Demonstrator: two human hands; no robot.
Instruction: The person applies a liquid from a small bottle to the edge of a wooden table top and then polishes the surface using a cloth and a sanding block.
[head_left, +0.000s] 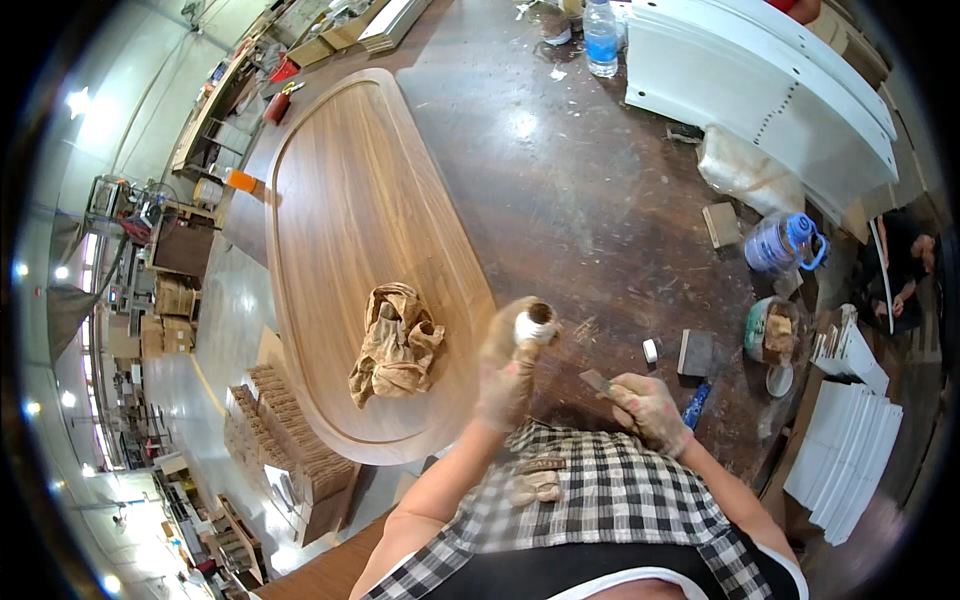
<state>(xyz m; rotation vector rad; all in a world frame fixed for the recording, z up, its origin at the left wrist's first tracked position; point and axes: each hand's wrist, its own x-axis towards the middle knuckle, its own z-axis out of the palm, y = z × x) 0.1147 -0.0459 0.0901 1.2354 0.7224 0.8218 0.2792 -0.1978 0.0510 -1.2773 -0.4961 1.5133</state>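
My left hand [506,382], in a worn light glove, is raised and wrapped round a small white pot [533,324] whose open top shows brown inside. Lower and to the right, my gloved right hand [652,412] grips a putty knife [595,381], its flat blade pointing left toward the pot. A large wooden panel [345,210] with rounded corners and a raised rim lies left of the left hand. On its near part rests a crumpled brown cloth [393,350]. Near the right hand are a white cap [650,350] and a dark sanding block [696,354].
The panel lies on a dark, scuffed worktable [520,190]. To the right stand a blue-capped jug [780,243] and a tub [768,330]. White boards [760,90] and a water bottle [601,40] are at the back. Stacked cardboard pieces [285,435] stand left, below the panel.
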